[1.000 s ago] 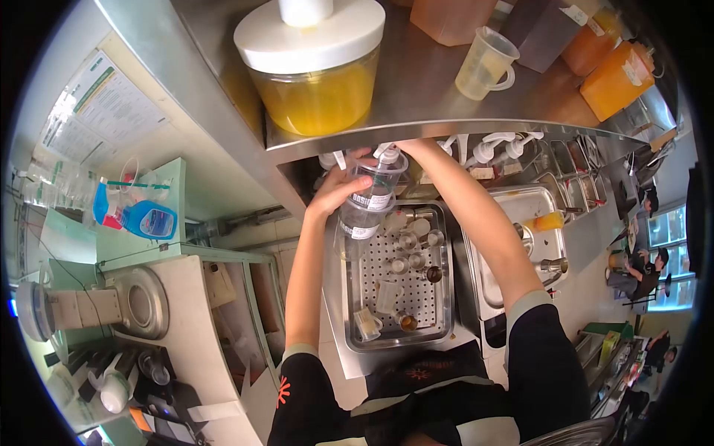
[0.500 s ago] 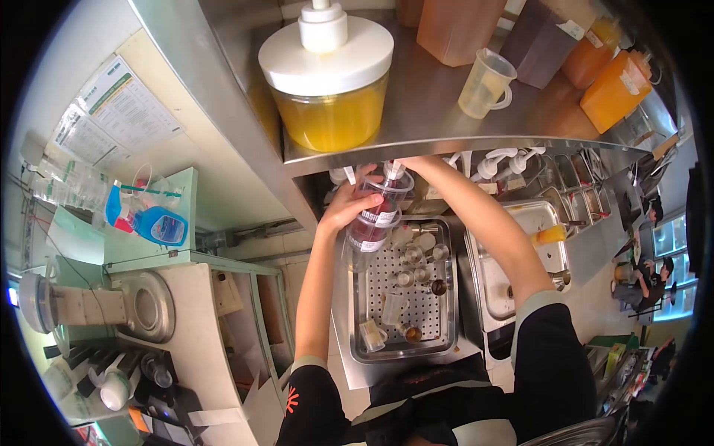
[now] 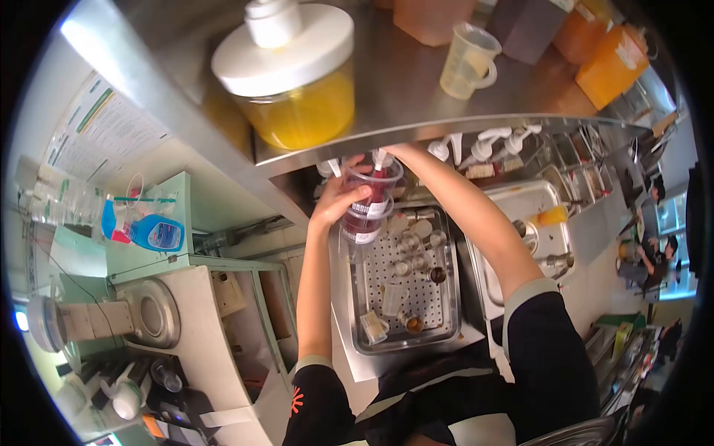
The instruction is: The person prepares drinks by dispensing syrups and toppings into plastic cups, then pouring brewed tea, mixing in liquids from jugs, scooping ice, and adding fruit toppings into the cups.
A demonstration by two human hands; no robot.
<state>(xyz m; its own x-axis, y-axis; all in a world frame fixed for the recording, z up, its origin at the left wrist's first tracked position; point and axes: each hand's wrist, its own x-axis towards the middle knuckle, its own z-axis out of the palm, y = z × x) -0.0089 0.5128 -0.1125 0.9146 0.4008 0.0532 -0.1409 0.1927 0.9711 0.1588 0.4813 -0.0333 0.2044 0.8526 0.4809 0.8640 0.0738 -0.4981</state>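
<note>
Beneath the front edge of the steel shelf, my left hand (image 3: 341, 199) is wrapped round clear plastic cups with white-on-dark labels. The upper cup (image 3: 381, 195) has its rim right under a white pump spout (image 3: 381, 158), and red shows inside it. Another labelled cup (image 3: 363, 227) with dark red in it sits directly below, seemingly nested with the first. My right hand (image 3: 401, 151) reaches in at the top of that pump; the shelf edge hides most of its fingers. More white pump heads (image 3: 487, 143) line up to the right.
On the shelf stand a big jar of yellow liquid (image 3: 297, 104) and a measuring jug (image 3: 468, 63). Below my arms, a perforated tray (image 3: 372, 327) holds several small cups. A steel sink pan (image 3: 498, 279) lies right; a blue spray bottle (image 3: 158, 233) stands left. People sit far right.
The view has shifted slightly, so the shelf items sit further up and left. Both hands stay at the pump and cups. More red now shows below the spout in the upper cup.
</note>
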